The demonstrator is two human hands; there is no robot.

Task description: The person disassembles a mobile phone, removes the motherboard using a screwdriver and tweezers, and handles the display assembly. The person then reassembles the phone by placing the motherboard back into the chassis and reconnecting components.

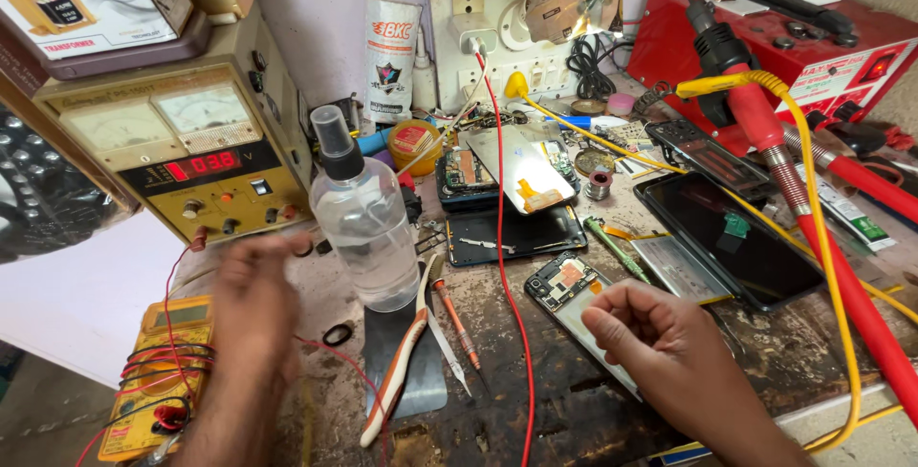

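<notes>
Cluttered and scorched, the desk (535, 400) runs from a white wall at the back to its near edge under my arms. My right hand (660, 338) rests near the near right part of the desk, fingers curled loosely together over the lower end of an opened phone (566, 287) that lies flat with its circuit board showing; I cannot tell whether the fingertips pinch anything. My left hand (253, 300) is blurred, raised above the near left edge, just beside a clear spray bottle (365, 218) standing upright; whether it is spread or closed I cannot tell. Against the bottle's base lie white-handled pliers (402, 367) and a small screwdriver (457, 319). A yellow multimeter (163, 376) sits at the near left corner with red and black leads, and a beige power supply (182, 156) stands behind it. A dark phone screen (727, 238) lies toward the right edge, crossed by a red and yellow hose (822, 247).
</notes>
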